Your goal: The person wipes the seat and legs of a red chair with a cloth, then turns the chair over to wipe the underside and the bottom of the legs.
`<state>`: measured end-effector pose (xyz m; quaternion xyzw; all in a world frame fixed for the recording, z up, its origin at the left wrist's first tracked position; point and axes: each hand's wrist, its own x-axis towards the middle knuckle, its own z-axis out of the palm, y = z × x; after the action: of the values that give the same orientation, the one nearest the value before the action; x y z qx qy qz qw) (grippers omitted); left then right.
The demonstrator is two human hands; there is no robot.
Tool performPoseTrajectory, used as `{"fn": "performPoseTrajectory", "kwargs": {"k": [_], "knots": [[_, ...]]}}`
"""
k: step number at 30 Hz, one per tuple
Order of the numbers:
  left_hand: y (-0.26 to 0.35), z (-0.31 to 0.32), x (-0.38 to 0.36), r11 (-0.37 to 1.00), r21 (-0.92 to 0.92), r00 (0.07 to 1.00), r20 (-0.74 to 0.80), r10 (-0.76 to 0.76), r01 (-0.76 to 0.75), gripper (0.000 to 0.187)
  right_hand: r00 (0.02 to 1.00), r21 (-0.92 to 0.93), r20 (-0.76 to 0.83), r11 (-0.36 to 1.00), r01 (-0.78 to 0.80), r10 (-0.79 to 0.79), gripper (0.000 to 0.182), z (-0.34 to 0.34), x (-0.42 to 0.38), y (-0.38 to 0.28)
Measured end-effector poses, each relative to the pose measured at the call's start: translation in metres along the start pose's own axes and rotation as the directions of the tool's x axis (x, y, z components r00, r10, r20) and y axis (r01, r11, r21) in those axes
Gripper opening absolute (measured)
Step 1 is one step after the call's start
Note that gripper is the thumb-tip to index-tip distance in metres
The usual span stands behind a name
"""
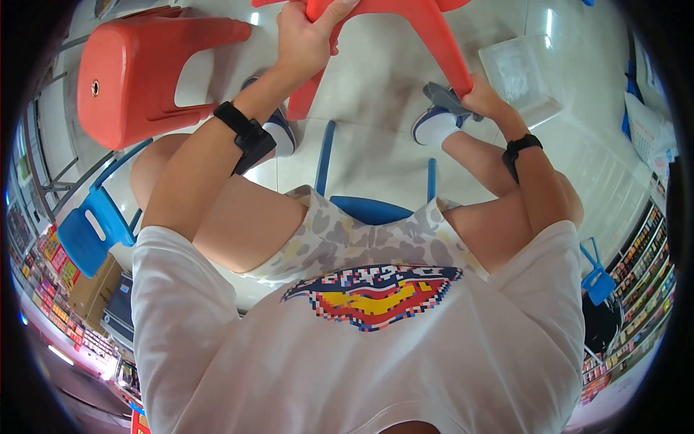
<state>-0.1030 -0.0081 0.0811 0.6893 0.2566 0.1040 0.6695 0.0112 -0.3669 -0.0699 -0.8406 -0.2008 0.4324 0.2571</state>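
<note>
A red plastic stool (pixel 426 36) is at the top of the head view, partly cut off by the frame's edge. My left hand (pixel 307 43) grips it near the top of one leg, thumb laid over the plastic. Near the end of another leg, my right hand (pixel 483 98) is closed, with a dark grey, cloth-like piece (pixel 447 97) at its fingers against the leg. Exactly how that piece is held is hard to make out. Both wrists carry black bands. I sit with my knees apart, and the stool is in front of me between my feet.
A second red stool (pixel 119 79) lies on its side at the left. A shallow translucent tray (pixel 549 112) rests on the tiled floor at the right. Blue chairs (pixel 90 231) and stocked shelves (pixel 643 289) stand around the sides. A blue seat (pixel 370 210) shows beneath me.
</note>
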Motion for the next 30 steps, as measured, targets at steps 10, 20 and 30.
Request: {"fn": "performPoseTrajectory", "kwargs": {"k": [10, 20, 30], "knots": [[0.004, -0.001, 0.013, 0.995, 0.091, 0.999, 0.029, 0.030, -0.032, 0.059, 0.972, -0.585, -0.037, 0.784, -0.209, 0.232, 0.038, -0.029, -0.021, -0.033], [0.012, 0.001, 0.021, 0.994, 0.102, 0.999, 0.023, -0.026, 0.023, 0.056, 0.960, -0.513, -0.269, 0.855, -0.076, -0.075, 0.033, -0.089, -0.038, -0.149], [-0.002, 0.006, -0.018, 0.765, 0.596, 0.946, -0.025, 0.324, -0.246, 0.068, 0.971, -0.028, 0.110, 0.976, 0.216, -0.211, 0.028, -0.084, -0.024, -0.177]]}}
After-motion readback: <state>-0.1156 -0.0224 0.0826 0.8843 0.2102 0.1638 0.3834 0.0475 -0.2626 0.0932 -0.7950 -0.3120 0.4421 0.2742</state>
